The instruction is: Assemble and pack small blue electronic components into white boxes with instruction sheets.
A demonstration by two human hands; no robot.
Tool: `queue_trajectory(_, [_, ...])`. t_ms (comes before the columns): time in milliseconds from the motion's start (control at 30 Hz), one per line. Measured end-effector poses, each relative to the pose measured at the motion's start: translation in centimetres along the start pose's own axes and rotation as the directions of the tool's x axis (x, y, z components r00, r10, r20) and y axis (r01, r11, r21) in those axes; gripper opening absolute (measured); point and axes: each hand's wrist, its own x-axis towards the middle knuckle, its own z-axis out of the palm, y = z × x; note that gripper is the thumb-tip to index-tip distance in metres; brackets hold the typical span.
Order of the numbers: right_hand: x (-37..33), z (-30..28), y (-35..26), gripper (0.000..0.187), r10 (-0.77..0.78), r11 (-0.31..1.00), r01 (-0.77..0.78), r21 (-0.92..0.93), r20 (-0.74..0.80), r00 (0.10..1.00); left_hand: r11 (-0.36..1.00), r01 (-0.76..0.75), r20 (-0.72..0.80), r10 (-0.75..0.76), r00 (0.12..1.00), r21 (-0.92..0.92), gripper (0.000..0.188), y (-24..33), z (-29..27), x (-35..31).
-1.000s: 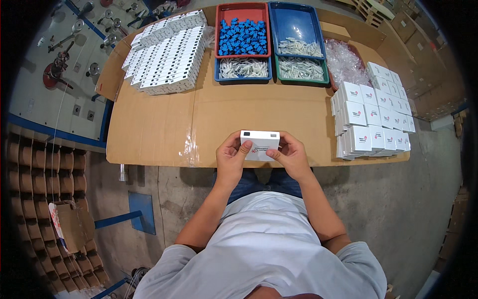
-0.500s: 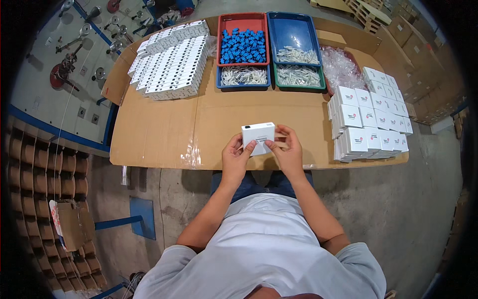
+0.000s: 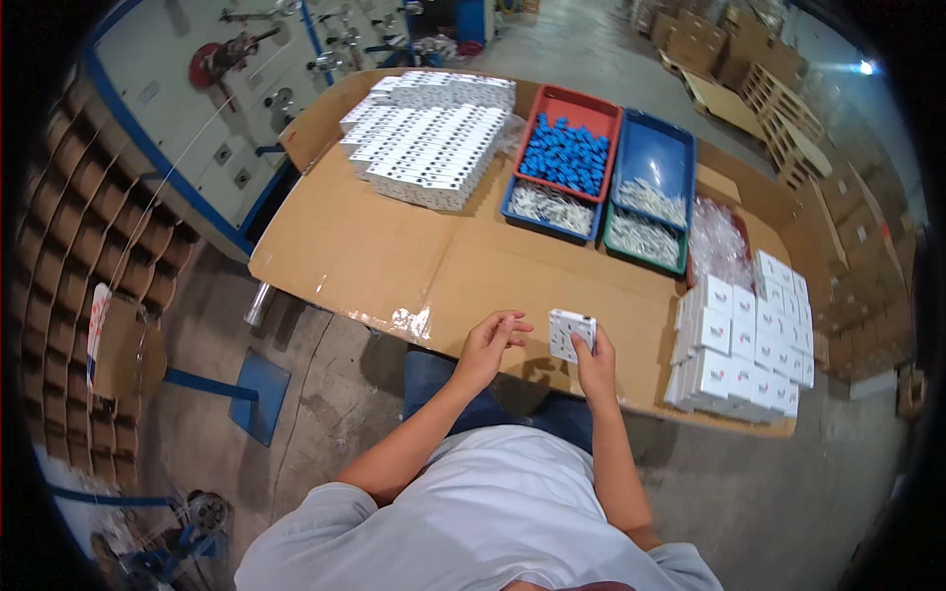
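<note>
A small white box (image 3: 567,333) with printed marks on its face is held in my right hand (image 3: 597,366), the thumb lying on its front. It is raised over the near edge of the cardboard-covered table (image 3: 365,261). My left hand (image 3: 490,345) hovers to the left of the box, apart from it, with loosely bent fingers spread and nothing in them. Right of my right hand stand stacked white boxes (image 3: 716,332) with a small red mark on each. Many more white boxes (image 3: 424,148) lie in close rows at the far left of the table.
At the back, a red tray (image 3: 540,108) holds blue pieces, above a blue tray (image 3: 507,202) of small white packets. Beside them, another blue tray (image 3: 655,148) sits over a green tray (image 3: 680,258), both with white packets. Clear plastic bags (image 3: 719,241) fill a reddish tray.
My left hand has let go of the white box and drawn away to the left. The box stays in my right hand. The whole view has turned toward the left.
</note>
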Motion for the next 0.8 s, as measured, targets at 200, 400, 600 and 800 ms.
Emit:
queue_trajectory(200, [3.9, 1.5, -1.2, 0.033, -0.042, 0.992, 0.045, -0.115, 0.022, 0.999, 0.966, -0.106, -0.47, 0.21, 0.857, 0.238, 0.025, -2.5, -9.1, -1.8])
queue_trajectory(400, [15.1, 6.7, -3.6, 0.041, -0.307, 0.951, 0.305, -0.048, -0.051, 0.95, 0.987, -0.143, -0.923, 0.123, 0.365, 0.075, 0.021, -7.4, -17.8, -2.9])
queue_trajectory(600, [32.7, 15.7, -6.6, 0.037, -0.553, 0.793, 0.536, -0.291, 0.026, 0.833, 0.986, -0.133, -0.964, -0.061, 0.259, -0.098, 0.022, -10.8, -19.3, -1.4])
queue_trajectory(800, [50.1, 22.4, -6.8, 0.038, -0.663, 0.679, 0.645, -0.35, 0.086, 0.744, 0.983, -0.138, -0.964, -0.086, 0.251, -0.124, 0.032, -10.6, -18.9, 0.0])
